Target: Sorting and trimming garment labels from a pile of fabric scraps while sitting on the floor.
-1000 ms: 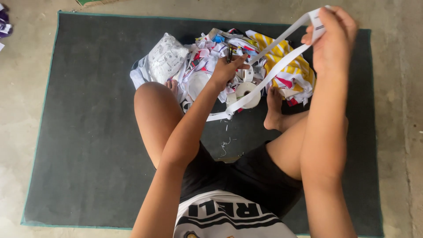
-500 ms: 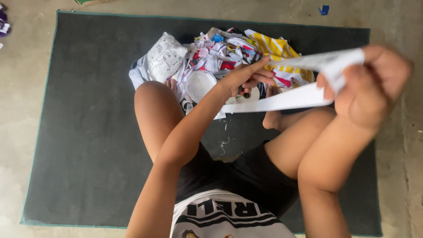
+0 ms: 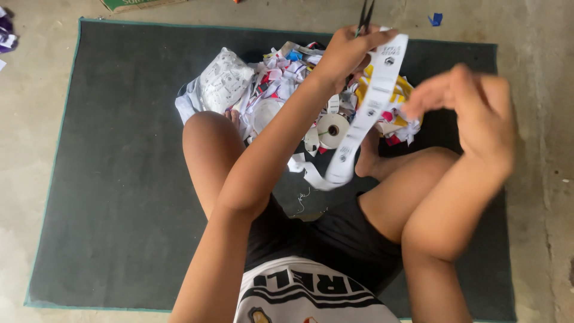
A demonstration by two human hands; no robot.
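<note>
The left hand (image 3: pixel 347 51) is up near the top centre of the frame, fingers closed around a pair of dark scissors (image 3: pixel 365 13) whose tips poke up past the top edge, and pinching the upper end of a long white label strip (image 3: pixel 368 107) against them. That strip hangs down from the hand in a loose diagonal, running toward the middle of the frame and curling at its lower end just above the person's crossed legs. The right hand (image 3: pixel 472 107) sits at centre right, blurred, fingers loosely curled and partly spread, near the strip; whether a fingertip touches it I cannot tell, and nothing sits clearly in its grasp. Behind both hands, at upper centre, lies a heap of cut labels (image 3: pixel 281 78) in white, red, blue and yellow, with a crumpled white printed sheet (image 3: pixel 221 81) on its left side and a small white tape roll (image 3: pixel 333 128) just left of the strip. All of it rests on a dark grey mat (image 3: pixel 119 179) edged in teal, laid on a bare concrete floor (image 3: pixel 36 90). A blue scrap (image 3: pixel 436 19) lies on the floor at upper right.
</note>
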